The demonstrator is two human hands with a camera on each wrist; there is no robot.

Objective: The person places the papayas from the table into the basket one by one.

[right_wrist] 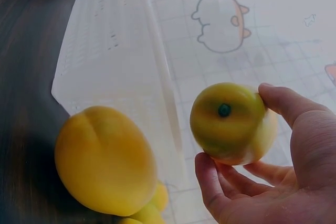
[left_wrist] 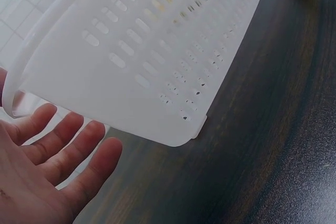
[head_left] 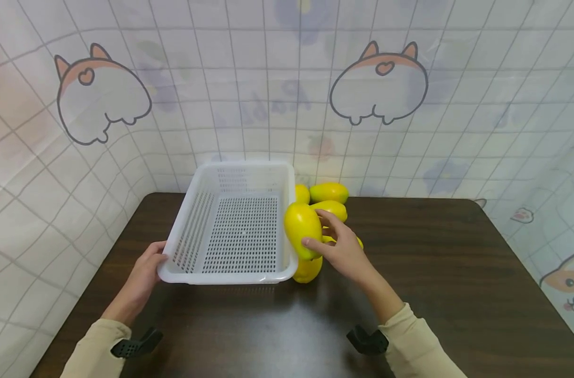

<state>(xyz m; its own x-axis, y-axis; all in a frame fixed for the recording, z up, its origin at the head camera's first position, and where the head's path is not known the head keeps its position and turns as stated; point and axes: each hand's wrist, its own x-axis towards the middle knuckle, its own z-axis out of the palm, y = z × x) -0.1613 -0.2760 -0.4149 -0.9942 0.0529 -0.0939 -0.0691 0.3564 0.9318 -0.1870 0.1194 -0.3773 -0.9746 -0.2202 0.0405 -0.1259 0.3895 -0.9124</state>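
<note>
Dark tabletop [head_left: 433, 273] lies beneath the left hand [head_left: 142, 273], gripping a plastic basket [head_left: 221, 278], and right hand [head_left: 343, 252], pinching a mango [head_left: 300, 226].

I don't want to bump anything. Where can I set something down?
Bare table lies right of the right hand, and in front of the basket, between both sleeves. The basket's floor is bare too. Crowded: the basket's right side, where yellow fruits bunch.
</note>
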